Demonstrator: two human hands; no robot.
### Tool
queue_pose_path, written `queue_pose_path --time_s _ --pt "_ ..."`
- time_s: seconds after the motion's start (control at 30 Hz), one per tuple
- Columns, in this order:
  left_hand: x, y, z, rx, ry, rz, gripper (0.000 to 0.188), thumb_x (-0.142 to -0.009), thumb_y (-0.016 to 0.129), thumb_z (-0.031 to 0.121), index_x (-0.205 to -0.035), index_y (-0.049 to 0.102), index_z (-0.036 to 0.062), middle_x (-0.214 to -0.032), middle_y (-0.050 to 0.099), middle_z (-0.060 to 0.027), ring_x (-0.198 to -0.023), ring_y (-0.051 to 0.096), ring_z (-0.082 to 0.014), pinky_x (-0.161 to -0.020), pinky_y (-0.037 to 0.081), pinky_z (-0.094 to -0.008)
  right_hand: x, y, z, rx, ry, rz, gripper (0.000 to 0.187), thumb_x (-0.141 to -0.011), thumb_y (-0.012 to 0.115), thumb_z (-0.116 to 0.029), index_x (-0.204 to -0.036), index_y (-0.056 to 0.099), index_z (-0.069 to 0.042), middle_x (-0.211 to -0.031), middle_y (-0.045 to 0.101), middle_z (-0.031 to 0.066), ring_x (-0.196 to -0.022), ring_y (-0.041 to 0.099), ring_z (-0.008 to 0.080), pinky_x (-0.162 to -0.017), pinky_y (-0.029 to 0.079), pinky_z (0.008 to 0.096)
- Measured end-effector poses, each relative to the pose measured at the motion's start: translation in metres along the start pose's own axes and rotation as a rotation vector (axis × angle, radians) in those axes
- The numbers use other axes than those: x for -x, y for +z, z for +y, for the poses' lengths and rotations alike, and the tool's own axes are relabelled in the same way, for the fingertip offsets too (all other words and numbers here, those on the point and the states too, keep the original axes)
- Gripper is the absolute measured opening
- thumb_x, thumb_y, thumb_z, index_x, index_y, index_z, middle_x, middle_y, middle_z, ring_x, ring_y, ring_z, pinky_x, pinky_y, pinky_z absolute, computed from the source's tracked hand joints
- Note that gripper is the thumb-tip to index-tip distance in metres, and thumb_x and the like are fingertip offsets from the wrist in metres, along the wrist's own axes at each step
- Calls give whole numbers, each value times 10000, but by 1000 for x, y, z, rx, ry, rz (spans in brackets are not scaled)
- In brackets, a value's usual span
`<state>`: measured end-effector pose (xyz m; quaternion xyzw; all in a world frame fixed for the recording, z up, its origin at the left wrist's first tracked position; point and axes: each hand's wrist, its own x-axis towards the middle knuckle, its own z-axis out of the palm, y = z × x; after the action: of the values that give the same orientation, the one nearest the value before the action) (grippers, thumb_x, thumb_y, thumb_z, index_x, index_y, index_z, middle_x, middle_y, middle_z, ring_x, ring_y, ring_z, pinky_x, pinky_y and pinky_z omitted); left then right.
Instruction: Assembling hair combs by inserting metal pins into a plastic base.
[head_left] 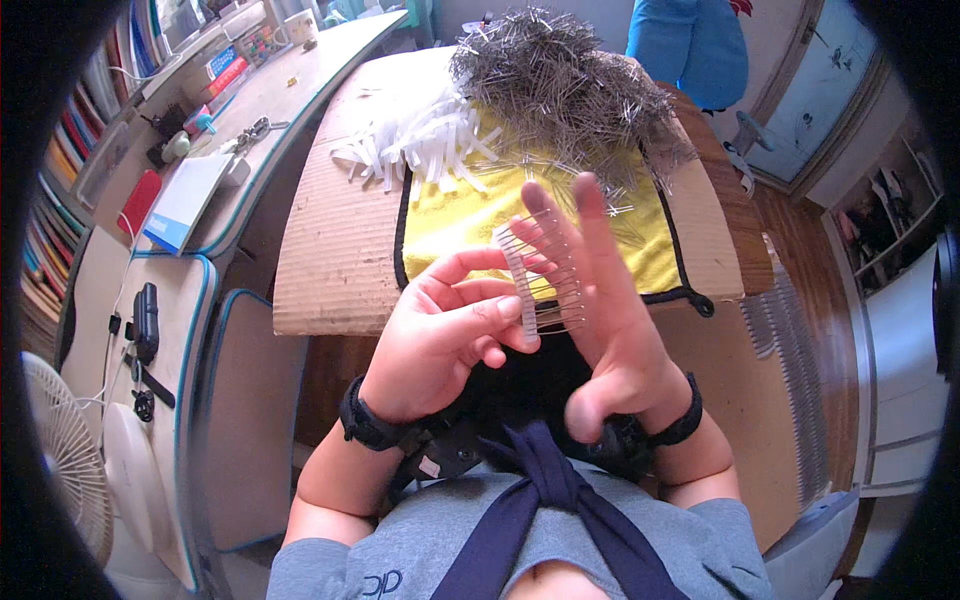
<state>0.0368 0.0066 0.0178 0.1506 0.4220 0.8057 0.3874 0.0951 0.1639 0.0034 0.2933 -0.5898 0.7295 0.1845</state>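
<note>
My left hand (425,335) pinches a narrow white strip (516,275) between thumb and fingers, above the near edge of a yellow cloth (445,225). A row of thin metal pins (556,262) sticks out of the strip toward the right, like the teeth of a comb. Close to the pins' free ends, my right hand (618,325) is open, its fingers stretched out and its thumb apart. Whether its palm touches the pins I cannot tell. Beyond the hands lie a big tangled heap of metal pins (570,85) and, to its left, a loose pile of white strips (425,140).
The black-edged cloth lies on a cardboard sheet (335,235) over a table. To the left, a desk (300,90) carries books, a white box and a red object. A white fan (65,450) stands at lower left. Grey ridged strips (800,370) lie at right.
</note>
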Motion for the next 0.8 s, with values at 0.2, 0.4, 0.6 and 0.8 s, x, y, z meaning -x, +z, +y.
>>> queue_pose_path --time_s 0.2,0.4,0.6,0.8 --pt "-1 -2 -13 164 -136 -163 387 -799 566 -5 -1170 469 45 -944 596 -92 -741 596 -139 -648 493 -245 23 -10 -8 -73 286 65 862 -652 769 -65 -1347 268 25 -1290 368 94 -1099 460 179 -919 388 317" --pt "-8 3 -20 170 -206 -175 342 -809 575 18 -1134 479 64 -959 577 -71 -750 597 -144 -658 498 -268 28 -10 -6 6 210 143 782 -636 777 -58 -1292 363 37 -1207 419 79 -998 496 151 -873 417 309" --pt "-7 8 -11 -138 -134 -142 326 -813 597 51 -1126 510 37 -977 610 -80 -761 595 -115 -646 483 -215 25 -17 -14 -8 193 170 789 -594 780 -80 -1267 383 25 -1127 471 63 -952 490 133 -852 405 273" --pt "2 -20 73 -1255 395 255 144 -796 582 7 -935 619 3 -757 619 -8 -660 545 -40 -572 431 -181 79 -81 -73 443 113 618 880 -581 811 -316 -1267 378 27 -1175 495 126 -947 508 128 -845 427 267"
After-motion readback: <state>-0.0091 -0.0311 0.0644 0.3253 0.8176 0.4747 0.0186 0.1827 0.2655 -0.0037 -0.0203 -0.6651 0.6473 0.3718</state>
